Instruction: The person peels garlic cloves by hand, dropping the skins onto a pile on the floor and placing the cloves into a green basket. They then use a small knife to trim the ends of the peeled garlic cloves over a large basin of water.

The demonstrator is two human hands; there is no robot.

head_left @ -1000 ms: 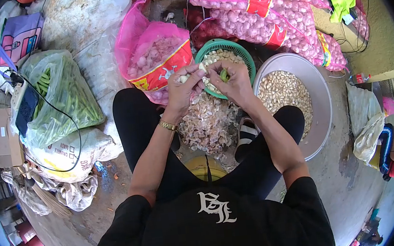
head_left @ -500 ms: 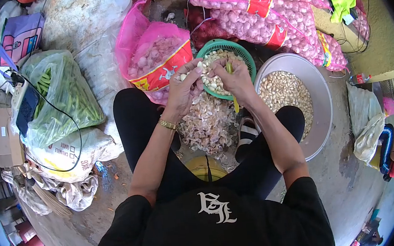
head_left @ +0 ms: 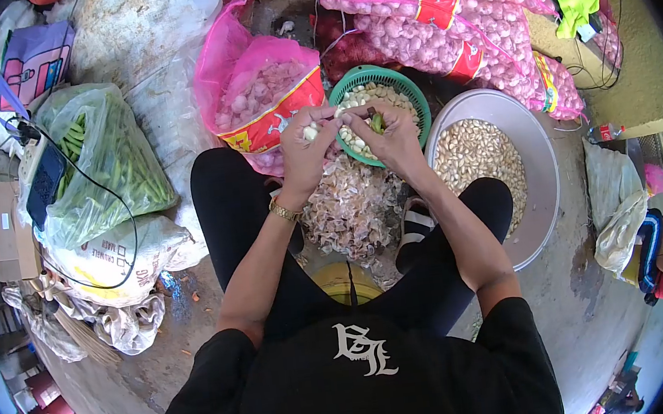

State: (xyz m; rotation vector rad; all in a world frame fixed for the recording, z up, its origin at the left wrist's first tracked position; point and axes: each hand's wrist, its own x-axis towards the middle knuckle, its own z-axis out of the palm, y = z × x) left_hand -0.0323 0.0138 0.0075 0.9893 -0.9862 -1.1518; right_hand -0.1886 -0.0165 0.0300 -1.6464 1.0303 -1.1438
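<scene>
Above the green basket [head_left: 424, 104] of peeled garlic cloves, my two hands meet with fingertips together. My left hand [head_left: 305, 149] is closed around several white garlic cloves [head_left: 310, 132]. In my right hand [head_left: 395, 137] is a small yellow-green knife [head_left: 377, 124], mostly covered by the fingers. What the fingertips pinch between the hands is too small to make out. A heap of papery garlic skins [head_left: 352, 209] lies on the floor below my hands. To the right, a pale round basin [head_left: 534, 177] holds many unpeeled garlic cloves [head_left: 479, 163].
An opened pink mesh sack of garlic bulbs [head_left: 255, 98] stands left of the basket. Full garlic sacks [head_left: 442, 30] are stacked behind it. A clear bag of green pods [head_left: 104, 158] rests on a white sack [head_left: 119, 258] at left. A crumpled sack [head_left: 615, 201] lies at far right.
Both hands have drawn closer together, fingertips now meeting. The knife has turned in my right hand, so its yellow end no longer hangs below the palm.
</scene>
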